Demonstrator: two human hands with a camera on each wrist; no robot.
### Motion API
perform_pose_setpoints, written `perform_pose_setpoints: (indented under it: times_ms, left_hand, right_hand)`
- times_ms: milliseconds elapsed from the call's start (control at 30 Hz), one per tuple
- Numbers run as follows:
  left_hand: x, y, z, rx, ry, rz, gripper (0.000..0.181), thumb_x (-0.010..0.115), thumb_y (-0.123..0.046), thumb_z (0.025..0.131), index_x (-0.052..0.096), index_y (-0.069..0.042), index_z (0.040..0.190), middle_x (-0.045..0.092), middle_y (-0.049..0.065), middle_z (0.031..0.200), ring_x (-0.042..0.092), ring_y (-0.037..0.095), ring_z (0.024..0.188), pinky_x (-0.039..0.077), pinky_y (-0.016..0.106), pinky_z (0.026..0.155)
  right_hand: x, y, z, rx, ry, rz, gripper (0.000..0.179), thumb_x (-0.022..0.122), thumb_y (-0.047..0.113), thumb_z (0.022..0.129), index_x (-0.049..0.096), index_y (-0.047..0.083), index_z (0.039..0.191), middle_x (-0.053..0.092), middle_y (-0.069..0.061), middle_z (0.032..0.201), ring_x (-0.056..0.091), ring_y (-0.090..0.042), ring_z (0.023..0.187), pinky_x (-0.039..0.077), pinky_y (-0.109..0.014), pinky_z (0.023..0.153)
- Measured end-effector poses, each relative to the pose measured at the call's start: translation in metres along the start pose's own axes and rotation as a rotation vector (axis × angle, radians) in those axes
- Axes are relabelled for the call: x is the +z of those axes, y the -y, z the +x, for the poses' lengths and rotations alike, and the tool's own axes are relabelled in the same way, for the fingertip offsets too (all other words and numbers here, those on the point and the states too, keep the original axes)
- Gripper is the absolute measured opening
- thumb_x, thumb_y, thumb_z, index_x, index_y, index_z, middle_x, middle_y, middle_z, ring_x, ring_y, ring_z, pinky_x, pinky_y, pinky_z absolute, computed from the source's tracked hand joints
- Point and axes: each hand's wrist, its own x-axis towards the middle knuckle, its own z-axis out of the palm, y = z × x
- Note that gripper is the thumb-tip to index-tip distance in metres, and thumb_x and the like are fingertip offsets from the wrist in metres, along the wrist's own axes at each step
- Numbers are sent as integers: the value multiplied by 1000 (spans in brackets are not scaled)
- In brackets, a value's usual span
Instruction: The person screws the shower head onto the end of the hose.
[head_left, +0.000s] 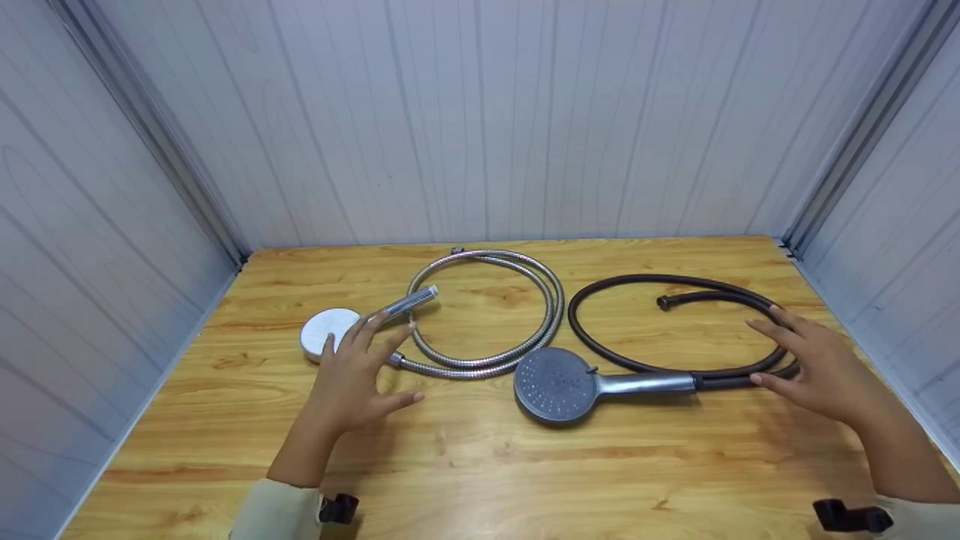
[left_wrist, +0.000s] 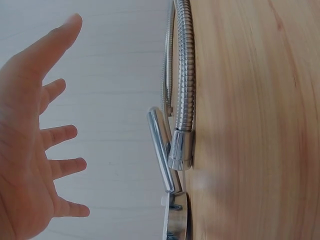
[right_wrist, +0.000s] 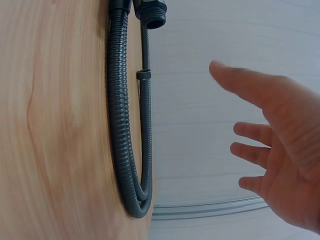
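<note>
My left hand [head_left: 352, 379] hovers with spread fingers over a chrome shower head [head_left: 330, 330] with a white face, partly hiding its handle. Coiled beside it is a silver metal shower hose [head_left: 555, 307]; its end nut [left_wrist: 181, 150] lies next to the handle in the left wrist view. At the table's middle lies a grey shower head [head_left: 555, 386], its spray face up. A dark shower hose [head_left: 600, 345] loops behind its handle. Above that loop's right end hangs my right hand [head_left: 821, 367], fingers apart and holding nothing; the right wrist view shows a gap to the dark hose [right_wrist: 119, 110].
The wooden table [head_left: 480, 480] is enclosed by a pale panel wall [head_left: 510, 127] at the back and panels on both sides. Dark wrist mounts [head_left: 851, 516] sit at both sleeves.
</note>
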Motion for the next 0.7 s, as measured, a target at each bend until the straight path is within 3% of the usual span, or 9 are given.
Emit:
perform_pose_setpoints:
  times_ms: [300,433,600,700]
  left_hand:
    - [5,-6,4,45,-16,-42,85,66,-73,74,47,-31,146,39,11,150,35,36,136,27,73,98]
    - [7,-9,6,73,-35,-64,84,72,-67,73,48,-31,145,42,12,147,38,36,134,31,70,97]
    - [13,-13,8,96,-33,-96,84,78,-58,72,49,-28,145,43,16,146,38,39,133,29,68,99]
    - [15,-17,9,101,-15,-106,84,75,-62,74,47,-29,146,42,15,147,38,40,133,26,68,101]
  right_hand:
    - [1,0,-5,9,-14,79,66,87,11,71,58,2,130,40,-33,140,39,-58,118,36,-68,84]
    - [3,1,-7,13,-18,103,61,87,11,69,62,0,124,43,-32,138,40,-57,117,36,-68,84]
    - [6,2,-10,34,12,113,58,86,13,72,63,1,124,45,-31,136,42,-57,117,36,-69,83]
    - [7,1,-11,38,26,104,57,86,14,72,64,1,123,48,-30,133,43,-56,116,37,-69,83]
